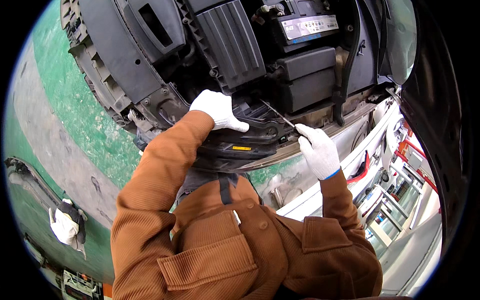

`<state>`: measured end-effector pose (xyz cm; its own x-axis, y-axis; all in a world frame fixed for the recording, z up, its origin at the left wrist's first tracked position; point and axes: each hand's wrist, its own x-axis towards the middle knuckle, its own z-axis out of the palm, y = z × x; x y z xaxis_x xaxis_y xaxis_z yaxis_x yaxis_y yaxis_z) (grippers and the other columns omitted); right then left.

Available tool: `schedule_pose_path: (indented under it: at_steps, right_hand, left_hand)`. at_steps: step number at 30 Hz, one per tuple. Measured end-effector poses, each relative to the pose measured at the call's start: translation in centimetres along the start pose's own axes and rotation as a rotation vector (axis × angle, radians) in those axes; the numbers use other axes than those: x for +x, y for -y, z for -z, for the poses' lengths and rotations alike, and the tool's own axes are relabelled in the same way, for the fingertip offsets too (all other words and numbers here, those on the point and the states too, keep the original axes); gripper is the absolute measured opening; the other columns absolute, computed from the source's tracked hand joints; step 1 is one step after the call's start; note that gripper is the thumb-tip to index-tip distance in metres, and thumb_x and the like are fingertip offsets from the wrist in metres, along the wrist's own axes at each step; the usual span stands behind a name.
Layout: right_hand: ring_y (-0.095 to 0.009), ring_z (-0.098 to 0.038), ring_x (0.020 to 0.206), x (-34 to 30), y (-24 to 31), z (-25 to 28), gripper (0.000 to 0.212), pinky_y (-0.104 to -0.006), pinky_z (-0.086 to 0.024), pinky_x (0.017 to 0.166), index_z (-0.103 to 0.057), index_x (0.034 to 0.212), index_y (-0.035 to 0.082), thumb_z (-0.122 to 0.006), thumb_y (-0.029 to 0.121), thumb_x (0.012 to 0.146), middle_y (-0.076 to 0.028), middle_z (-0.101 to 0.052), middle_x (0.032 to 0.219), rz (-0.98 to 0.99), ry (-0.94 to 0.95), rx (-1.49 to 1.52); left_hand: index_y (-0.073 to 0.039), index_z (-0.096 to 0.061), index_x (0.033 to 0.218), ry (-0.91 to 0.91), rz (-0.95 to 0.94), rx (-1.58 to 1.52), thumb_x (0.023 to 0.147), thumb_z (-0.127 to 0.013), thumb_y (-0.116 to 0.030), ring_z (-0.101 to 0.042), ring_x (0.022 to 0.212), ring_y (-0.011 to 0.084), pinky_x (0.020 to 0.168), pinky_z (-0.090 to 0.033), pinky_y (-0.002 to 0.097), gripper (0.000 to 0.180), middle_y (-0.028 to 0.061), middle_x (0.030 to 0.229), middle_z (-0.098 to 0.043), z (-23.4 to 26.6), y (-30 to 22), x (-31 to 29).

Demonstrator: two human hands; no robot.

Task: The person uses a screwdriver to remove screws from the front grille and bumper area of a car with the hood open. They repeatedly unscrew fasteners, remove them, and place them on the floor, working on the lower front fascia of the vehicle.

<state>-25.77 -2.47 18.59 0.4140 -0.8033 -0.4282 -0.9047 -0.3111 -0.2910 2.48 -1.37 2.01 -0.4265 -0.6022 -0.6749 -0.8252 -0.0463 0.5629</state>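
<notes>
My left hand (218, 111), in a white knit glove, rests on the black front edge of a car's engine bay. Its thumb is stretched out to the right; the other fingers bend down beside the gap and are partly hidden. In my right hand (320, 151), also gloved, is a tool with a thin metal shaft (277, 113), like a screwdriver. The fist hides its handle. The shaft points up and left into the gap behind the black headlight housing (235, 151), which has a yellow label. Where its tip touches, I cannot tell.
A ribbed black cover (231, 45), a battery (310, 29) and a black box (307, 80) fill the engine bay. The raised hood (432, 115) stands at right. A removed-looking trim part (32, 181) and white gloves or cloth (65, 226) lie on the green floor at left.
</notes>
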Motion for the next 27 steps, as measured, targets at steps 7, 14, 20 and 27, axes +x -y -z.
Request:
schedule_pose_path:
  at_steps: [7,14,20,27]
  right_hand:
    - [-0.038,-0.069,0.086,1.0,1.6,0.2,0.032,-0.0466,-0.057,0.079,-0.07,0.128,0.012,-0.065,0.015,0.097,-0.018,-0.068,0.095,0.002,0.036,-0.087]
    - [-0.035,-0.069,0.087,2.8,3.9,1.4,0.033,-0.0448,-0.057,0.08,-0.071,0.126,0.013,-0.067,0.013,0.094,-0.015,-0.066,0.092,0.06,0.154,-0.312]
    - [-0.034,-0.065,0.098,4.8,4.8,3.0,0.035,-0.0439,-0.055,0.088,-0.07,0.124,0.011,-0.067,0.008,0.09,-0.013,-0.064,0.096,0.374,0.245,-0.524]
    - [-0.023,-0.065,0.068,4.2,0.8,0.3,0.033,-0.0367,-0.056,0.068,-0.065,0.127,-0.004,-0.057,0.019,0.104,-0.013,-0.068,0.081,-0.172,0.186,0.34]
  left_hand:
    - [0.004,-0.08,0.097,0.004,-0.004,-0.023,0.069,-0.066,-0.093,-0.078,0.083,0.0327,0.079,-0.059,0.0385,0.103,0.0192,0.087,-0.078,-0.3,0.3,0.0]
    - [0.004,-0.08,0.097,-0.011,-0.011,-0.066,0.068,-0.067,-0.093,-0.078,0.087,0.0327,0.082,-0.059,0.039,0.101,0.0189,0.089,-0.079,-0.4,0.6,-0.2]
    - [0.003,-0.081,0.095,-0.029,-0.035,-0.059,0.068,-0.068,-0.093,-0.078,0.085,0.0331,0.081,-0.059,0.0387,0.1,0.0183,0.087,-0.078,-0.3,0.7,-0.4]
    - [0.002,-0.081,0.091,-0.005,-0.035,-0.062,0.068,-0.068,-0.092,-0.077,0.08,0.0318,0.077,-0.059,0.0383,0.097,0.0166,0.081,-0.077,0.0,0.8,-0.4]
